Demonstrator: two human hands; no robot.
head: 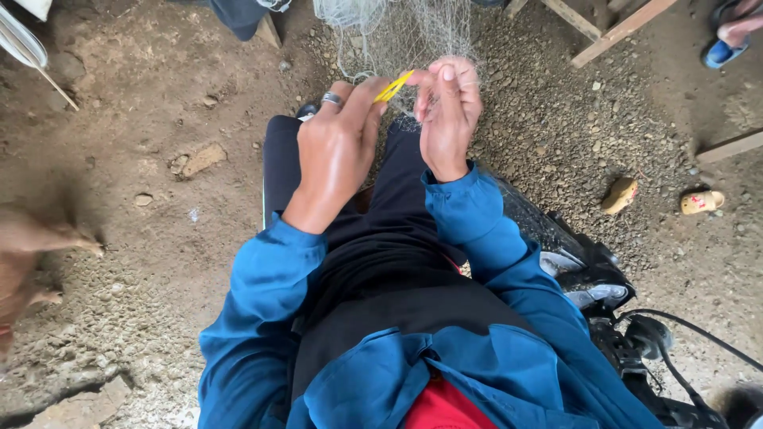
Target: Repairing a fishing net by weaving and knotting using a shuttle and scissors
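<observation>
I've got my left hand (pixel 338 147) pinching the yellow netting needle (pixel 394 86), right hand (pixel 447 107) gripping mesh of the fishing net (pixel 397 32) top centre, so mid-mend, probably plenty left.

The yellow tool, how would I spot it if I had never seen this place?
Start at the two blue sleeves and follow them up to the hands. The pale net hangs just beyond them. The yellow tool is the thin, flat strip pinched in the left hand, its tip meeting the right hand; nothing else there is bright yellow.
</observation>
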